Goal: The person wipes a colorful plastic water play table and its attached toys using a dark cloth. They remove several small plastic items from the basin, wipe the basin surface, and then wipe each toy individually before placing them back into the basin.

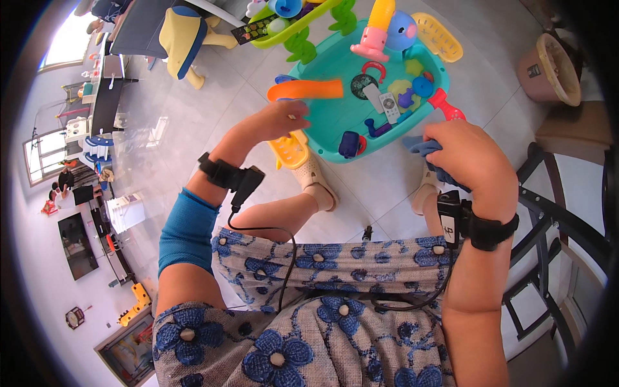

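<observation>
A teal plastic play tub (319,151) lies before me, holding a white remote control (389,107), a dark blue toy piece (349,144), a purple toy (405,97) and other small toys. My left hand (280,119) is at the tub's left rim, just below an orange plastic chute (305,89) and above a yellow perforated tray (290,150); its fingers are bent and partly blurred, and whether they touch anything is unclear. My right hand (464,150) grips a blue-grey cloth (435,152) to the right of the tub, below a red toy piece (446,105).
A green toy tray (271,36) adjoins the tub's upper left. A yellow and blue child's seat (181,41) stands farther left. At right are a pink bin (539,71) and a black metal frame (563,220). My feet in beige clogs are below the tub.
</observation>
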Motion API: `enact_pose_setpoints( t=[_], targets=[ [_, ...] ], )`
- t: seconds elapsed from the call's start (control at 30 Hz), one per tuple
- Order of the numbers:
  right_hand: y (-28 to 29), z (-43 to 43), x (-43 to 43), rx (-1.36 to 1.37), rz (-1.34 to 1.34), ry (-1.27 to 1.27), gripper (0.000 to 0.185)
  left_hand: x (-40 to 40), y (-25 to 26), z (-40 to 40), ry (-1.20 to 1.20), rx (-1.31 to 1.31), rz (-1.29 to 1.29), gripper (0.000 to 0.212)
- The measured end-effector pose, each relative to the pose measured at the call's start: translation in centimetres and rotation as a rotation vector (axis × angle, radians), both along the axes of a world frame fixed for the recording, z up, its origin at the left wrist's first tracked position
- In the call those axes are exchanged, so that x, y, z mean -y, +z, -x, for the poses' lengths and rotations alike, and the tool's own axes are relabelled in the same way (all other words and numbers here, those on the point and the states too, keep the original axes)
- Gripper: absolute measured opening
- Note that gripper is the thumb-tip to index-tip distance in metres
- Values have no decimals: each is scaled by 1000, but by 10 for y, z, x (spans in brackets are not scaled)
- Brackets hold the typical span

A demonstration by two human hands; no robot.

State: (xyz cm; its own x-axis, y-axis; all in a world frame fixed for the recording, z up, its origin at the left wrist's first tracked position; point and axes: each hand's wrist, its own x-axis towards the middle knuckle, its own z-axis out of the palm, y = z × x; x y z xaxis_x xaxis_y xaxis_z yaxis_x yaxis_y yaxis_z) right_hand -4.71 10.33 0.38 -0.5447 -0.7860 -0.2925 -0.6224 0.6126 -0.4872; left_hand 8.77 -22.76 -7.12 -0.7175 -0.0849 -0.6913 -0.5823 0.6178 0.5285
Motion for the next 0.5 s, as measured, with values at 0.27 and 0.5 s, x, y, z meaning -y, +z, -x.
enact_pose_setpoints(
  t=[0.27,0.5],
  targets=[
    [10,24,3,162,-303,-53,21,-57,-50,67,-651,-347,95,34],
    [4,28,-20,96,-233,-114,23,-19,21,50,-402,-191,-169,30]
  ],
)
